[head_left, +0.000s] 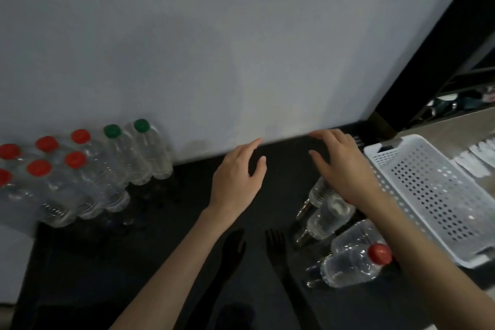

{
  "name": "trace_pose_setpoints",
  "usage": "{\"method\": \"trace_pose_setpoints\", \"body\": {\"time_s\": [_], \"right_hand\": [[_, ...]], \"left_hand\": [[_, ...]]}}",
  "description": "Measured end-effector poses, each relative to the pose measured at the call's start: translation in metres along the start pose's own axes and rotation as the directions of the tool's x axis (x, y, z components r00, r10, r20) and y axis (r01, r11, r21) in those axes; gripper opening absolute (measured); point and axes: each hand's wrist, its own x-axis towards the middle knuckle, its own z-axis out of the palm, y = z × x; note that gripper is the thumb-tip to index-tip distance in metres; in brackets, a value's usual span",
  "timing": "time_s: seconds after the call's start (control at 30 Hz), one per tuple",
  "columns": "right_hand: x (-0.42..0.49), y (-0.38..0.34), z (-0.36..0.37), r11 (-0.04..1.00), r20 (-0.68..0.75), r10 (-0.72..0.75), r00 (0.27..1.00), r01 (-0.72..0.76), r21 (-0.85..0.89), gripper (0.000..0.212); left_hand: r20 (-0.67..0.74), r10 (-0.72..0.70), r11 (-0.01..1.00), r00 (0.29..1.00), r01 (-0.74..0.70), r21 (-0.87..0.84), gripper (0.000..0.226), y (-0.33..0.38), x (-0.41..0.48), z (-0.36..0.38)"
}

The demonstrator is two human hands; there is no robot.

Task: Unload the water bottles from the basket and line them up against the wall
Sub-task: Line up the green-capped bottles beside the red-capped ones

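Against the wall (241, 48), 8 capped water bottles (88, 169) stand in 2 rows; the white basket (375, 151) looks emptied.
About 4 loose bottles (348, 265) sit on the worktop (160, 236) beside it; left hand (238, 177) and right hand (342, 169) hover, grip wide, empty.

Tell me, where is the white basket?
In the head view, the white basket sits at the far right, just right of the right hand and the loose bottles beside it.
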Motion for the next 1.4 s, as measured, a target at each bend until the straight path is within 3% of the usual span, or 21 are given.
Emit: {"method": "trace_pose_setpoints", "body": {"time_s": [0.17, 0.43, 0.7, 0.97, 1.2, 1.4], "right_hand": [[-0.008, 0.070, -0.010, 0.992, 0.118, 0.125, 0.985, -0.125, -0.001, 0.040], [-0.003, 0.126, 0.004, 0.993, 0.278, 0.095, 0.956, -0.109, 0.035, 0.043], [0.008, 0.135, 0.019, 0.973, 0.381, 0.084, 0.921, -0.159, 0.169, 0.036], [0.018, 0.111, 0.016, 0.932, 0.431, 0.056, 0.901, -0.202, 0.301, 0.038], [0.043, 0.058, 0.009, 0.906, 0.353, -0.087, 0.932, -0.073, 0.416, 0.033], [0.062, -0.007, 0.029, 0.883, 0.328, -0.183, 0.927, 0.008, 0.469, 0.028]], "left_hand": [[0.163, 0.005, 1.000, 0.987, -0.009, 0.029, 0.050, 0.032, 0.018, 0.073], [0.379, -0.093, 0.994, 0.921, 0.065, 0.085, 0.066, 0.046, 0.041, 0.163], [0.535, -0.179, 0.982, 0.826, 0.182, 0.048, 0.071, 0.048, 0.050, 0.192], [0.506, -0.273, 0.900, 0.818, 0.402, -0.165, 0.073, 0.042, 0.045, 0.177], [0.286, -0.257, 0.889, 0.923, 0.342, -0.306, 0.067, 0.025, 0.037, 0.123], [0.159, -0.324, 0.837, 0.933, 0.361, -0.411, 0.052, -0.022, 0.015, 0.063]]}}
